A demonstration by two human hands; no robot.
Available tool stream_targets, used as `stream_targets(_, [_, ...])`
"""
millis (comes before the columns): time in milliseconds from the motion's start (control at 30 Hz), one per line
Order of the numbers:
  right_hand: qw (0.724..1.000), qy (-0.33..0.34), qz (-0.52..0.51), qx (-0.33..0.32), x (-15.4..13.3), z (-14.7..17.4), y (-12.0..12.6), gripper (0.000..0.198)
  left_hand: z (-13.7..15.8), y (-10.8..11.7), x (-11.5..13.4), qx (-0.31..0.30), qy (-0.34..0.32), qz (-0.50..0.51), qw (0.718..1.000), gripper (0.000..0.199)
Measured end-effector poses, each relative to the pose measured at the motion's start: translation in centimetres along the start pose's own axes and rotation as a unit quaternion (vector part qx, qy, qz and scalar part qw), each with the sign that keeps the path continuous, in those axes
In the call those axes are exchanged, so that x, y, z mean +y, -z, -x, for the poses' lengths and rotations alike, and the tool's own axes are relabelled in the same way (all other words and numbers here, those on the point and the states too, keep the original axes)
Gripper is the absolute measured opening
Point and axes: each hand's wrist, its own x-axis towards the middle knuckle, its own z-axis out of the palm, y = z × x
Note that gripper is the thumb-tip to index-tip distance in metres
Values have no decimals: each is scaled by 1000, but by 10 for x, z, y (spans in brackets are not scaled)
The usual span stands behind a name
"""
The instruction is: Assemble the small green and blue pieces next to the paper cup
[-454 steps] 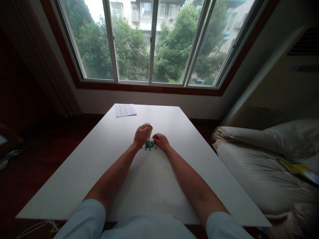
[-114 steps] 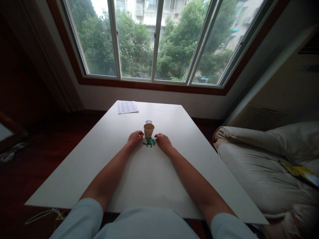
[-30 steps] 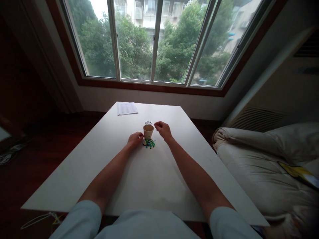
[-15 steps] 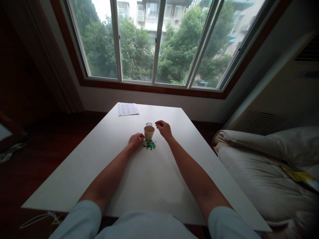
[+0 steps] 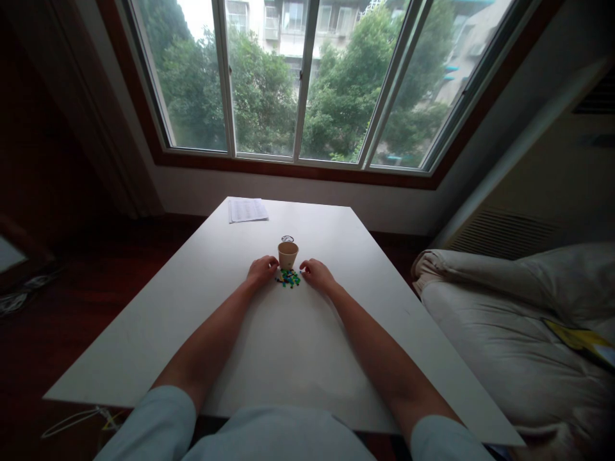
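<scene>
White laminate carries the whole scene: a tabletop (image 5: 202, 307) on which a small heap of coloured beads (image 5: 289, 278) lies between a person's two hands. The left hand (image 5: 262, 269) rests palm down just left of the heap, its fingers curled loosely and gripping nothing that shows; the right hand (image 5: 316, 274) rests just right of it, fingertips at the edge of the beads, and whether it pinches one cannot be told at this size. A tan paper cup (image 5: 287, 254) stands upright just behind the heap, close to both hands, with a small dark ring (image 5: 287, 239) beyond it and a printed sheet (image 5: 247, 209) near the far edge.

The risks look modest but real. The cup is light and within a knuckle's reach, so a careless lift of either hand could tip it; a sweep of a wrist through the heap could scatter beads across the smooth surface.

Room is generous. The beads sit near the middle, well apart from every edge, with bare surface on both sides. A cushioned sofa (image 5: 519, 320) flanks the right edge.
</scene>
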Motion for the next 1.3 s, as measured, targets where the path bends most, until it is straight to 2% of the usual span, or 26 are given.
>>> stream_targets(200, [999, 14, 11, 31, -8, 8, -4, 18, 0, -1, -2, 5, -8, 7, 1000, 21])
stream_targets(367, [999, 39, -14, 27, -6, 11, -5, 17, 1, 0, -1, -3, 4, 8, 1000, 21])
stream_targets(833, [992, 106, -48, 57, 2, 8, -16, 24, -2, -4, -5, 11, -24, -7, 1000, 19])
stream_targets(1067, [995, 75, -21, 63, -6, 9, -19, 15, -1, -2, -2, 9, -20, -5, 1000, 20])
stream_targets(1300, [997, 65, 13, 49, -10, 12, -11, 23, -1, 0, 0, 1, -8, -3, 1000, 20])
